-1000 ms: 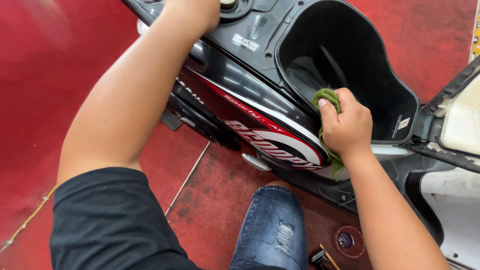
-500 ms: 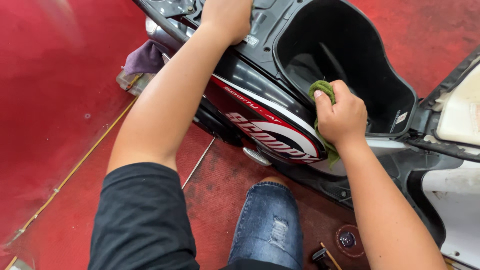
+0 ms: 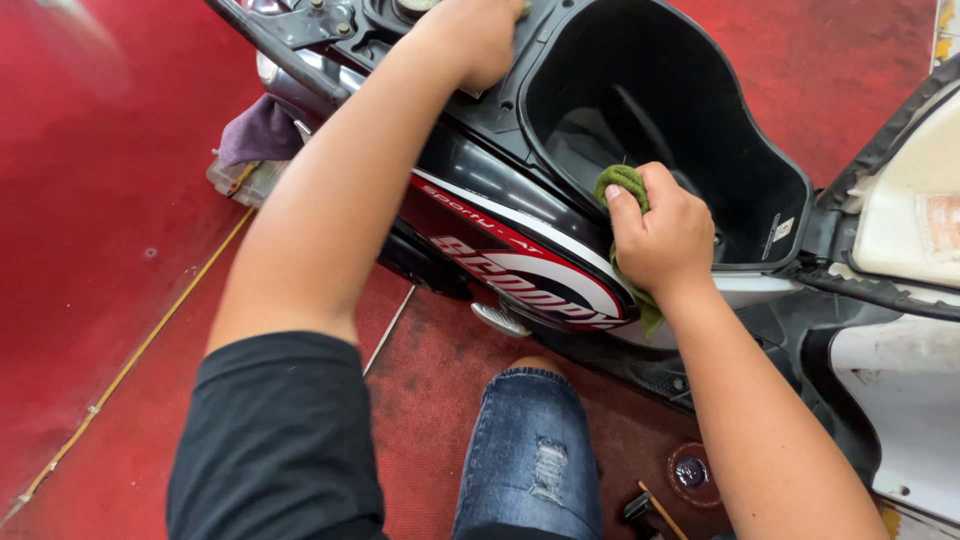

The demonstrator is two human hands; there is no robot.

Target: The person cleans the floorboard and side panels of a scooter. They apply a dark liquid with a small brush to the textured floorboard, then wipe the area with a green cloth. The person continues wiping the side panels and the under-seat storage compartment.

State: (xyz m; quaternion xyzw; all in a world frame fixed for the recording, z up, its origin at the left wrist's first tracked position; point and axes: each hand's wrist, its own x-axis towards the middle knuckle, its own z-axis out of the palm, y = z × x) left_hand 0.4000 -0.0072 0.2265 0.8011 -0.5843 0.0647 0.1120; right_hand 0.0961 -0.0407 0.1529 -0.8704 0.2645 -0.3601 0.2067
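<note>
The right hand (image 3: pixel 665 240) is closed in a fist around a green cloth (image 3: pixel 622 185), pressing it against the near rim of the open storage tub (image 3: pixel 690 110) of a scooter. The cloth bunches above the thumb and forefinger, and a tail of it hangs below the heel of the hand over the side panel (image 3: pixel 520 270), which is black with a red and white stripe. The knuckles sit just over the tub's edge, so the hand hides the part of the rim that it works on.

The left hand (image 3: pixel 480 35) lies palm down on the black body (image 3: pixel 520 90) of the scooter beyond the tub, near the top edge of the view; its fingers run out of sight there, so I cannot tell whether they are spread or curled, and nothing shows in its grasp. The left forearm crosses the side panel and covers much of it.

The tub is deep, black and hollow, with a small pale label (image 3: pixel 782 230) on its inner right wall. To the right, the raised seat (image 3: pixel 905 210) shows its pale underside with a dark border. Below the panel a small metal footpeg (image 3: pixel 500 320) sticks out. The person's knee in torn blue jeans (image 3: pixel 525 450) is just beneath it, and a black sleeve (image 3: pixel 280 440) fills the lower left.

On the red floor (image 3: pixel 100 200), a purple rag (image 3: pixel 260 130) lies over a clear container (image 3: pixel 245 180) beside the scooter's far end. A thin yellow line (image 3: pixel 150 340) crosses the floor. Near the bottom edge lie a round dark cap (image 3: pixel 692 472) and a small tool (image 3: pixel 650 510).
</note>
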